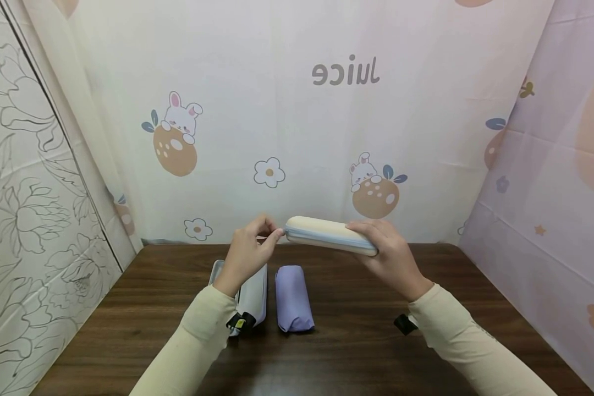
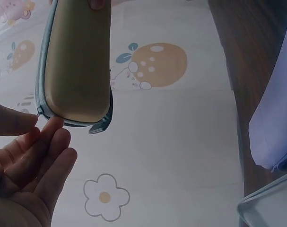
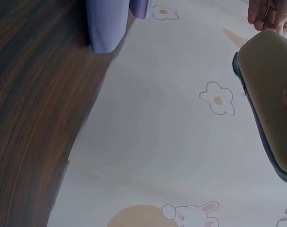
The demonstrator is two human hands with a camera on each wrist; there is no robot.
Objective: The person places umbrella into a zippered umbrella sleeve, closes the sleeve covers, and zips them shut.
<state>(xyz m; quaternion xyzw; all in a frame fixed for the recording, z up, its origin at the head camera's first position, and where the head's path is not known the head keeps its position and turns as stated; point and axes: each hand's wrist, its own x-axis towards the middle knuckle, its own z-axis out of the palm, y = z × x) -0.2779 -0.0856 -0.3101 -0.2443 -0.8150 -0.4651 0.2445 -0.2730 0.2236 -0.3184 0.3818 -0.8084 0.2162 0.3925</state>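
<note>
At the head view's center, the right hand (image 1: pixel 390 257) grips one cream case (image 1: pixel 326 230); the left hand (image 1: pixel 249 250) pinches its zipper pull (image 2: pixel 39 111). Below, one purple bundle (image 1: pixel 294 300) and one grey case (image 1: pixel 254 297), partly hidden by the left sleeve (image 1: pixel 190 335), share the surface (image 1: pixel 356 324).

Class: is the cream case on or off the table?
Off: the right hand holds the cream case aloft; wrist views show it apart from the table.

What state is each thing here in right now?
Cream case: looks closed, held up
Left hand: pinching its zipper pull
Right hand: gripping the case
Purple bundle: lying on the table
Pale case: on the table, partly hidden; open or shut unclear
</note>
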